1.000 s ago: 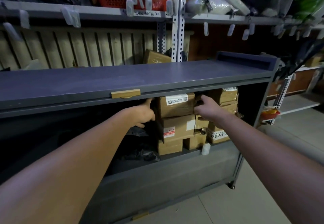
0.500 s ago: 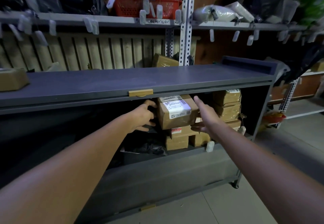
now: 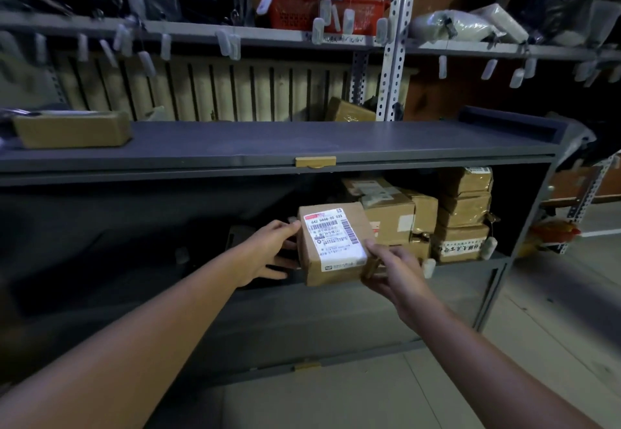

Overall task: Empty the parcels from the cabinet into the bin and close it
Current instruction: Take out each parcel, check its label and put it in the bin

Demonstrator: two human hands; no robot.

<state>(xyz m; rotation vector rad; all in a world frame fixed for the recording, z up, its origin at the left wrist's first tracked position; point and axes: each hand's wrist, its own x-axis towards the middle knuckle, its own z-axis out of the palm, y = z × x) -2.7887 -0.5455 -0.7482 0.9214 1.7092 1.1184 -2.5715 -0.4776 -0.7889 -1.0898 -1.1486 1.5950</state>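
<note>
A brown cardboard parcel (image 3: 332, 243) with a white shipping label is held in front of the open grey cabinet (image 3: 369, 314). My left hand (image 3: 268, 250) grips its left side, thumb on the top edge. My right hand (image 3: 391, 272) grips its lower right corner. Several more taped cardboard parcels (image 3: 463, 213) stay stacked inside the cabinet at the right. The cabinet's raised door (image 3: 235, 144) lies flat on top, with a tan handle (image 3: 315, 162) at its front edge. No bin is in view.
A flat cardboard box (image 3: 72, 129) lies on the cabinet top at the left. Behind stands metal shelving (image 3: 389, 58) with hanging white tags, a red basket (image 3: 302, 11) and bagged goods. Dark bags fill the cabinet's left part. Tiled floor lies to the right.
Both hands have pulled the top parcel out of the stack and toward me, and it is now lower and clear of the cabinet opening. The view has shifted back and to the left.
</note>
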